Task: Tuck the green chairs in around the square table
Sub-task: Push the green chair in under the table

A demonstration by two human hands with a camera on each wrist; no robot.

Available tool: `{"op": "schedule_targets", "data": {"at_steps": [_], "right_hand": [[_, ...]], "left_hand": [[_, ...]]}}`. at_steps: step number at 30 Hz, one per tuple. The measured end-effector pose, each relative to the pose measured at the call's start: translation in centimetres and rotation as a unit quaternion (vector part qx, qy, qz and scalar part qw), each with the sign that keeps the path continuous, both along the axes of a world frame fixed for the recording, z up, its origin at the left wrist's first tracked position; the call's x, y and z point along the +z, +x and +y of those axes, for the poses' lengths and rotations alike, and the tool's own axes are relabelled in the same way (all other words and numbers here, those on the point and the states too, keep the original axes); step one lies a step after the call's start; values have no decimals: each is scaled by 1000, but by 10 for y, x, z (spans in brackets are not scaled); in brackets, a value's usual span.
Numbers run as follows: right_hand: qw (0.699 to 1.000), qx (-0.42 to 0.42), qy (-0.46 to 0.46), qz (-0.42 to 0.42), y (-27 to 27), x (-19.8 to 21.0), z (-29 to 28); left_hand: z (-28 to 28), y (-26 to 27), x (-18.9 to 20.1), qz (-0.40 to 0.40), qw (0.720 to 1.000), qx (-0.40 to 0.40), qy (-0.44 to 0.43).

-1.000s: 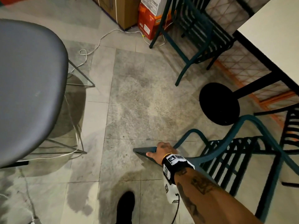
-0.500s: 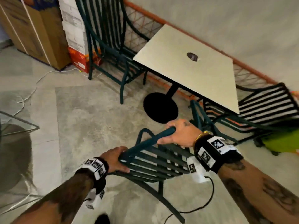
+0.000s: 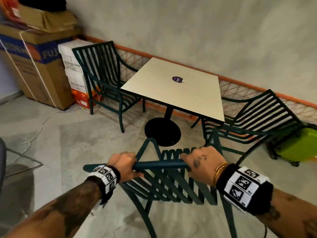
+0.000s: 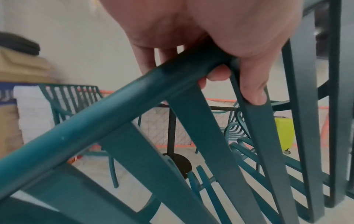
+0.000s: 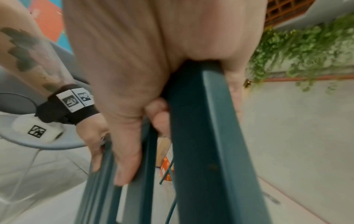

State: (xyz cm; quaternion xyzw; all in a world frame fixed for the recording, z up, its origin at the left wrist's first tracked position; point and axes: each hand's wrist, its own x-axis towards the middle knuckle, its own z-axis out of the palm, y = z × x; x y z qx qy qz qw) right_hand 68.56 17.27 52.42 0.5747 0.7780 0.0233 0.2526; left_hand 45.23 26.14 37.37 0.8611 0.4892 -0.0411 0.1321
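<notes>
A green slatted chair (image 3: 171, 184) stands in front of me, its seat toward the square table (image 3: 173, 90). My left hand (image 3: 127, 163) grips the left end of its top rail (image 3: 161, 164). My right hand (image 3: 199, 159) grips the right end. In the left wrist view my left hand's fingers (image 4: 252, 89) curl round the rail (image 4: 114, 109). The right wrist view shows my right hand's fingers (image 5: 126, 151) wrapped round the chair's back (image 5: 206, 151). A second green chair (image 3: 103, 79) stands at the table's left side, a third (image 3: 253, 121) at its right.
Stacked cardboard boxes (image 3: 39, 69) fill the left corner behind the left chair. A lime green case (image 3: 298, 146) sits on the floor by the right chair. The table's round black base (image 3: 163, 131) lies just beyond my chair. A grey wall runs behind.
My left hand joined the right on the chair's back. The chair has turned to face the table squarely, and my view has lifted from the floor to the table.
</notes>
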Motion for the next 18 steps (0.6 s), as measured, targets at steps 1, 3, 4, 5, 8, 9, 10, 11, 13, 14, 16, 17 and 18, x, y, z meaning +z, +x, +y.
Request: {"op": "schedule_targets", "data": {"at_steps": [1, 3, 4, 5, 8, 9, 10, 11, 13, 14, 16, 17, 18], "right_hand": [[1000, -10, 12, 15, 8, 1, -7], [999, -33, 26, 29, 27, 1, -22], [998, -44, 32, 31, 38, -3, -26], [997, -58, 38, 32, 51, -10, -33], [993, -106, 33, 27, 87, -39, -41], [991, -122, 33, 41, 94, -52, -45], [989, -138, 29, 49, 101, -64, -48], [986, -152, 24, 59, 103, -74, -50], [982, -167, 29, 88, 106, -95, -59], [980, -172, 30, 100, 107, -105, -63], [978, -177, 27, 106, 107, -124, -71], [978, -179, 22, 104, 107, -133, -76], [978, -183, 13, 100, 108, -142, -82]], "left_hand": [[1, 3, 9, 5, 1000, -7, 16], [-3, 15, 25, 16, 999, -24, 42], [-4, 22, 30, 25, 998, -32, 55], [-9, 31, 36, 38, 996, -41, 64], [-24, 61, 40, 77, 990, -70, 90], [-32, 68, 39, 93, 988, -73, 95], [-38, 74, 33, 97, 988, -73, 93], [-43, 76, 27, 99, 989, -65, 90], [-54, 77, 12, 108, 990, -49, 75], [-58, 76, 7, 113, 990, -50, 70], [-66, 67, -6, 119, 990, -49, 59], [-71, 62, -13, 111, 992, -45, 48], [-77, 58, -20, 102, 993, -43, 35]]}}
